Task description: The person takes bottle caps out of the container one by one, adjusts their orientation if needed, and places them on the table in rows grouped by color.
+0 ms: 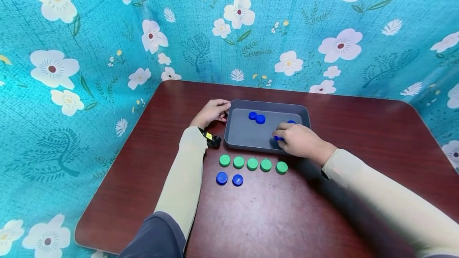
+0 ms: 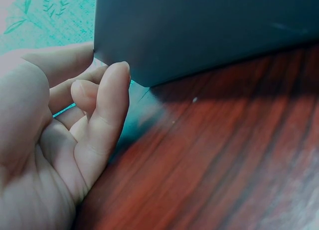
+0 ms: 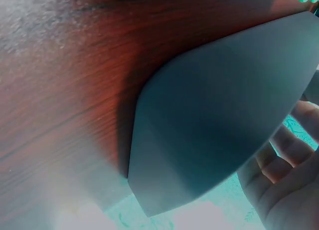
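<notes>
One left hand (image 1: 211, 112), fingers loosely bent, merely touches the gray tray (image 1: 247, 130); before it on the bench (image 1: 287, 218) lie two blue caps (image 1: 222, 178) and five green caps (image 1: 252, 164). The tray shows two blue caps (image 1: 260, 119) at middle; rightward, the right hand (image 1: 299, 140) pinches a third blue cap (image 1: 277, 138), a fourth partly hidden behind. Likely a pick-up, calling next for a lift over the rim.

That's five round green plastic caps (image 1: 252, 164), two round blue plastic caps (image 1: 222, 178) on one red-brown tabletop (image 1: 272, 214), four more blue caps (image 1: 260, 119) within one grey rectangular tray (image 1: 245, 133)!
</notes>
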The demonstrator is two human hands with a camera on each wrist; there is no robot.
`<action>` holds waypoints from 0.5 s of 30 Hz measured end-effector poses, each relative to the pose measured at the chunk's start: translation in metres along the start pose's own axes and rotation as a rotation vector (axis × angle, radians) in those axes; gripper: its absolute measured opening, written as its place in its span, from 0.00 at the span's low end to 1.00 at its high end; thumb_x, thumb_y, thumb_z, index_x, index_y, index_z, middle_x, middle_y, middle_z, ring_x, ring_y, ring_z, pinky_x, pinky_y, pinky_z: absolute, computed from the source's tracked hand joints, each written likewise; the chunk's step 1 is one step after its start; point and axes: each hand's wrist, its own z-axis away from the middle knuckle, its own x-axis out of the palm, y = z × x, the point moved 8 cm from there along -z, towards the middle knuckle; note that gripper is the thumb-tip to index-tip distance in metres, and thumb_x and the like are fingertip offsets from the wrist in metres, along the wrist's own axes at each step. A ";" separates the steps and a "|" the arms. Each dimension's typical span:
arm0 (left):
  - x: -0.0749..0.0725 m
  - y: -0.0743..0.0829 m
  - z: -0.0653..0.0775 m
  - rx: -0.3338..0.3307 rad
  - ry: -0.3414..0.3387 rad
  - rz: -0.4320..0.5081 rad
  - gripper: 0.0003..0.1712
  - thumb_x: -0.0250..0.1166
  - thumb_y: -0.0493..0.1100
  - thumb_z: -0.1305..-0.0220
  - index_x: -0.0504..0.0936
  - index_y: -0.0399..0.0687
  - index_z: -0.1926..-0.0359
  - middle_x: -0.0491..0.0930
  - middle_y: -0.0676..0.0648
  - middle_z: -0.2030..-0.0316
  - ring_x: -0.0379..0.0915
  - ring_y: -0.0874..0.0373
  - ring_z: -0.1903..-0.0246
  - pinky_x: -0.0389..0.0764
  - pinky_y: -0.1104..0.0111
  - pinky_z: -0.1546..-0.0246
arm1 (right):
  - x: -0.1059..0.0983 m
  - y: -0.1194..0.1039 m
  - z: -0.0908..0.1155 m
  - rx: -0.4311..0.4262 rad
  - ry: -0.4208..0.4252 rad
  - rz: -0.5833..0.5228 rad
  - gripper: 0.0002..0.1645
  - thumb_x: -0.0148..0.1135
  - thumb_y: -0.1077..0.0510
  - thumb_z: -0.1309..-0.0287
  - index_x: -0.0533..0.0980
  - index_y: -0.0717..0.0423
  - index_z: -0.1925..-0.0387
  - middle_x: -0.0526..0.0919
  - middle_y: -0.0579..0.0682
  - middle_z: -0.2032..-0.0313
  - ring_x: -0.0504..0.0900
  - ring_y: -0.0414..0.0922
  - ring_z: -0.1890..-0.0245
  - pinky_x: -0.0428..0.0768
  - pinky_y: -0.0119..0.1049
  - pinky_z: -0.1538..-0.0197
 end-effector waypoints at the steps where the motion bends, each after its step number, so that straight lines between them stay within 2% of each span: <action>1: 0.000 0.001 0.000 0.003 0.002 -0.001 0.19 0.60 0.48 0.29 0.79 0.48 0.41 0.79 0.39 0.62 0.68 0.57 0.78 0.85 0.64 0.68 | -0.001 -0.001 0.000 -0.003 0.006 0.002 0.14 0.67 0.60 0.45 0.84 0.56 0.55 0.81 0.52 0.59 0.81 0.49 0.63 0.84 0.47 0.60; 8: -0.001 -0.002 -0.001 0.000 0.007 0.014 0.20 0.60 0.47 0.29 0.79 0.47 0.41 0.79 0.40 0.62 0.68 0.57 0.79 0.85 0.64 0.68 | -0.004 -0.006 0.006 -0.007 0.030 -0.004 0.14 0.68 0.59 0.45 0.85 0.55 0.55 0.80 0.51 0.60 0.81 0.46 0.64 0.84 0.44 0.60; 15: 0.001 -0.001 0.000 0.017 0.008 0.016 0.20 0.60 0.47 0.29 0.79 0.47 0.40 0.80 0.39 0.61 0.67 0.57 0.79 0.85 0.63 0.67 | -0.010 -0.018 0.014 -0.105 0.142 0.007 0.15 0.70 0.59 0.47 0.84 0.57 0.56 0.80 0.51 0.60 0.80 0.47 0.61 0.83 0.43 0.57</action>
